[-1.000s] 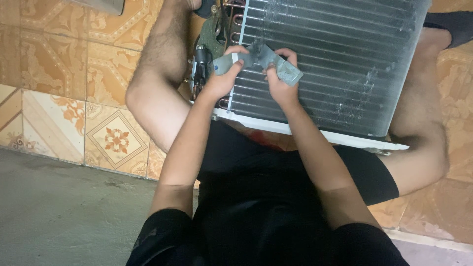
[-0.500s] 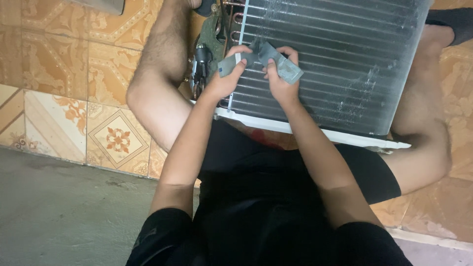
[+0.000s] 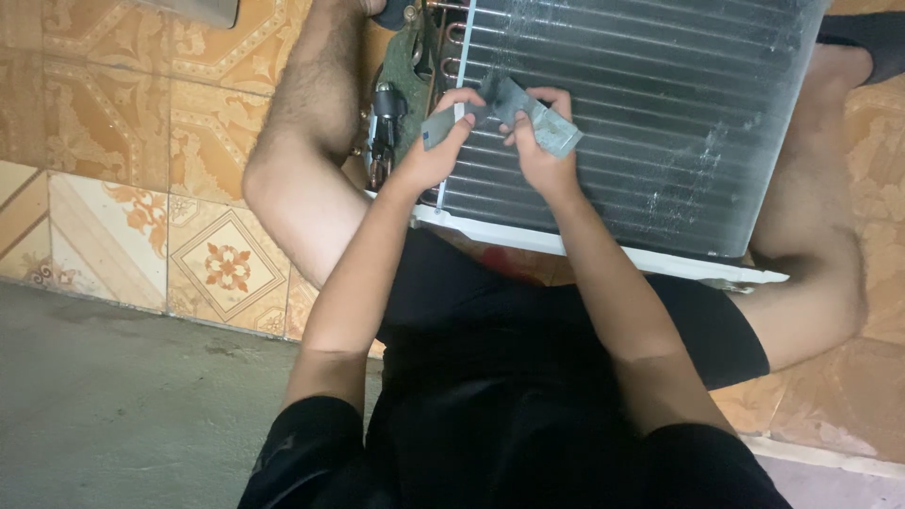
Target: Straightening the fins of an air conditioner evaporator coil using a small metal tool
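Both my hands hold a bent grey metal bracket above the finned face of an air-conditioner coil unit. My left hand grips the bracket's left end, near the coil's left edge. My right hand pinches its right half, with the longer flat end sticking out to the right. The coil unit rests between my bare legs. Copper tube bends and a green circuit board show at its left side.
My left knee and right knee flank the unit. Patterned orange floor tiles lie to the left, with a grey concrete strip nearer me. A dark sandal sits at the top right.
My hands and the bracket have shifted slightly up over the coil. The grip on the bracket is unchanged.
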